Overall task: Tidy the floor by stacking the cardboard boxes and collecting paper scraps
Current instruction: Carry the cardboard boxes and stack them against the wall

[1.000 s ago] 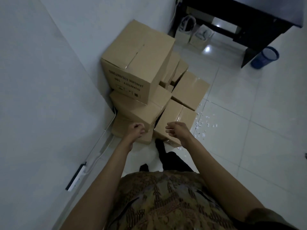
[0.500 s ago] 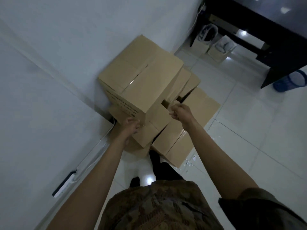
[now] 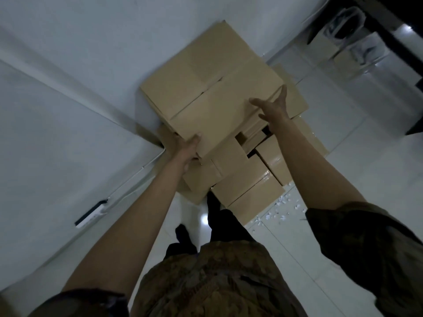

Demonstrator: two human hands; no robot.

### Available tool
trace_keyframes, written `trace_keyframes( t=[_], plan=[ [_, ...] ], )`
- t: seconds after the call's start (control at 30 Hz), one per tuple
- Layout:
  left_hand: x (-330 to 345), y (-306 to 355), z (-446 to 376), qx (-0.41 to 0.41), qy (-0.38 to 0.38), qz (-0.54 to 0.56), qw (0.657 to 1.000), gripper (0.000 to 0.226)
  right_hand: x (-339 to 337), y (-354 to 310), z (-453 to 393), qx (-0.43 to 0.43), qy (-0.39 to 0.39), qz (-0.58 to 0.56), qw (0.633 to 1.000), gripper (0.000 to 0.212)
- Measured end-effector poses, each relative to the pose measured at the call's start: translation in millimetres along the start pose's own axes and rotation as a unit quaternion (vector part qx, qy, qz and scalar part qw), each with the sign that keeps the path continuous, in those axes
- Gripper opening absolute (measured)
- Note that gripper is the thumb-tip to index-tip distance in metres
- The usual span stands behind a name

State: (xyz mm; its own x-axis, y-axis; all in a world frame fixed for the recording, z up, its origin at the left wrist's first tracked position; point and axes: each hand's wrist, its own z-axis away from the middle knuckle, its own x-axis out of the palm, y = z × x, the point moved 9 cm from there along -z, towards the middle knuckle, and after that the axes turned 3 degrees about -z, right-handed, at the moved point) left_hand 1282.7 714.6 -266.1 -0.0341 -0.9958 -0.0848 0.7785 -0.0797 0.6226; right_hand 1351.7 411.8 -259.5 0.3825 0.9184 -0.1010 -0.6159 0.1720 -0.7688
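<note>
The large top box [image 3: 217, 88] sits on the stacked boxes [image 3: 247, 179] against the wall, left hand [image 3: 185, 145] gripping its near corner, fingers hidden beneath, right hand [image 3: 272, 108] spread open at its right edge, paper scraps [image 3: 281, 209] on the floor nearby.

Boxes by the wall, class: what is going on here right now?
A person has both hands on the big top box of a pile of cardboard boxes against the wall. The left hand grips its near corner, and the right hand lies open against its right side. Paper scraps are scattered on the floor tiles beside the pile, not yet collected.
</note>
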Motion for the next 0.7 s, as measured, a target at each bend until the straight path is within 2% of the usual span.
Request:
trace_keyframes(
  t=[0.13,0.27,0.43,0.57,0.7],
  plan=[
    [3,4,0,-0.001,-0.001,0.002,1.000,0.073,-1,1,-16,0.015,0.003,-0.009,1.000,0.136],
    [7,10,-2,-0.015,0.004,0.015,1.000,0.088,-6,-5,-32,0.018,-0.016,0.011,1.000,0.142],
    [10,6,-3,-0.036,0.006,0.000,0.999,0.089,-12,-8,-48,0.021,-0.061,0.029,0.997,0.115],
    [12,1,-3,-0.038,-0.021,0.012,0.999,0.085,-8,1,-50,0.035,-0.107,-0.003,0.994,0.106],
    [14,-3,0,-0.023,-0.049,0.044,0.998,0.063,-6,0,-44,0.035,-0.101,-0.012,0.994,0.107]
  ],
)
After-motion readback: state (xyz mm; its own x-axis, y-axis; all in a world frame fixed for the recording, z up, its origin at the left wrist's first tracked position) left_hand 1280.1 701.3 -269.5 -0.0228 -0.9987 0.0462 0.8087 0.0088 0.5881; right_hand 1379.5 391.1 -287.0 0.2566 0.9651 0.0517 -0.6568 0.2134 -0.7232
